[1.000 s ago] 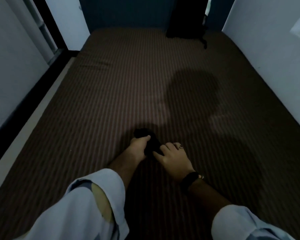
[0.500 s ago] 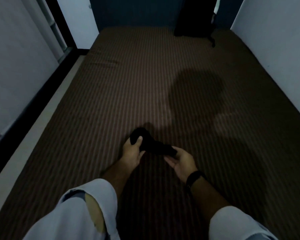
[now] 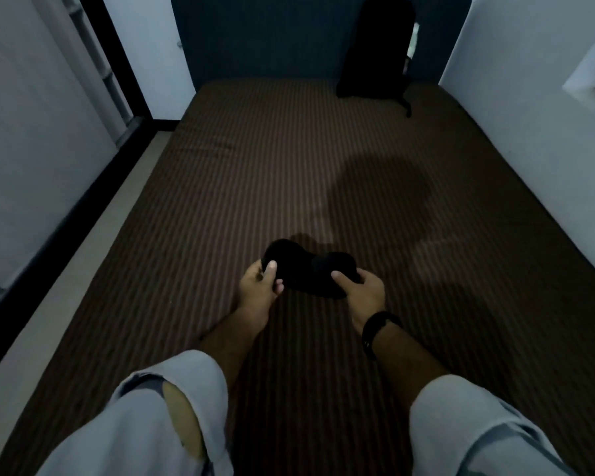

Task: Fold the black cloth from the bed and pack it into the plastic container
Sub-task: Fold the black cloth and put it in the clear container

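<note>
A small black cloth (image 3: 310,269) is stretched between my two hands, just above the brown striped bed (image 3: 289,159). My left hand (image 3: 260,286) grips its left end with the thumb on top. Its right end is pinched by my right hand (image 3: 363,292), which wears a black wristband. The cloth bulges in two dark lumps between the hands. No plastic container is in view.
A black bag (image 3: 375,49) leans against the dark wall at the far end of the bed. White walls (image 3: 529,132) close in on the right and left. A pale floor strip (image 3: 66,280) runs along the bed's left edge.
Both hands lifted the black cloth off the bed and drew apart, spreading it sideways. My right hand turned from palm-down to gripping the cloth's right end.
</note>
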